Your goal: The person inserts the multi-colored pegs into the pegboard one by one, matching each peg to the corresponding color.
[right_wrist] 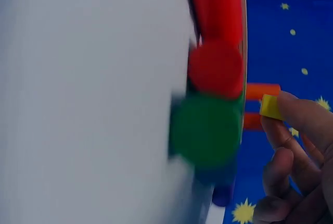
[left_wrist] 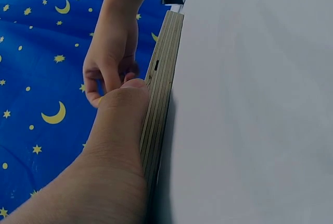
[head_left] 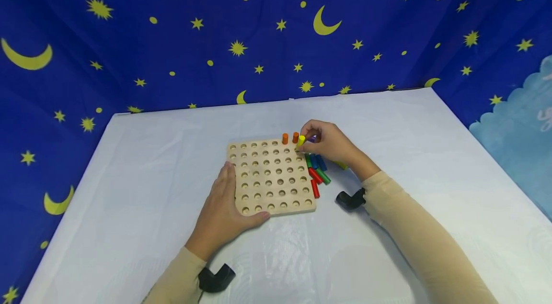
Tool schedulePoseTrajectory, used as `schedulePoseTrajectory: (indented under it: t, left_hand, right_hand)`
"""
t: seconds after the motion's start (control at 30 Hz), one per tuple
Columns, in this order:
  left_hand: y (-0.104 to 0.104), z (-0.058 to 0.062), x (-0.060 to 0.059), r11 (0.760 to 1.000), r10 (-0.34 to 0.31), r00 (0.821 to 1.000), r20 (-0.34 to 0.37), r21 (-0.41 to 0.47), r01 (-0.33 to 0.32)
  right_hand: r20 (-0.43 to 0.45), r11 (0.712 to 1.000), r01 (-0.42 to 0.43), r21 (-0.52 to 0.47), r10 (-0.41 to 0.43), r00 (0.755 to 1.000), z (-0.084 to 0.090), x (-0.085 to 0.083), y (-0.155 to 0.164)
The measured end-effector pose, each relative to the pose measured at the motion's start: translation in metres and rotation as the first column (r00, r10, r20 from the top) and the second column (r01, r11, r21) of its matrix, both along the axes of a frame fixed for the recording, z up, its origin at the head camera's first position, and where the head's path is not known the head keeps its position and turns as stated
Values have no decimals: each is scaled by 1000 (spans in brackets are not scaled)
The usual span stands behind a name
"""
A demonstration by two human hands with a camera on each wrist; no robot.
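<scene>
A square wooden pegboard (head_left: 261, 178) with rows of round holes lies on the white table. My left hand (head_left: 220, 213) rests against its near left corner, fingers straight along the left side and thumb along the front edge. Thumb and index finger of my right hand (head_left: 331, 143) pinch a yellow peg (head_left: 301, 140), held upright over the far right corner of the board. Two orange pegs (head_left: 285, 139) stand in the far row beside it. In the right wrist view, the yellow peg (right_wrist: 271, 107) shows between the fingertips.
Loose red, green and blue pegs (head_left: 319, 175) lie along the board's right side, under and near my right forearm. A purple peg (head_left: 312, 139) is partly hidden behind the right hand. A blue cloth (head_left: 276, 31) with moons and stars hangs behind the table.
</scene>
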State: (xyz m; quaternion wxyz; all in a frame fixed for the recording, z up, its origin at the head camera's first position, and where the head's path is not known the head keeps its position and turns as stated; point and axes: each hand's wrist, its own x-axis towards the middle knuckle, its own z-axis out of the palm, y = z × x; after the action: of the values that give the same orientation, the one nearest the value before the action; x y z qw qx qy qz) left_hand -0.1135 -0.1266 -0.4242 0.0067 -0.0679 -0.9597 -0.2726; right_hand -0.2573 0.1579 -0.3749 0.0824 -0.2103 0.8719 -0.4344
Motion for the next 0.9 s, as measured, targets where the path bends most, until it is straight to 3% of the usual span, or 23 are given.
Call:
schedulePoseTrajectory:
  t: [0.2, 0.43, 0.9]
  left_hand:
    - [-1, 0, 0, 1000, -2, 1000, -6, 0, 2]
    - [-1, 0, 0, 1000, -5, 1000, -9, 0, 5]
    - [-2, 0, 0, 1000, -6, 1000, -5, 0, 6]
  right_hand:
    - [11, 999, -21, 33, 21, 1000, -1, 1, -17]
    - [-72, 987, -8, 162, 20, 997, 1, 1, -29]
    - [-172, 955, 2, 295, 51, 984, 4, 6, -37]
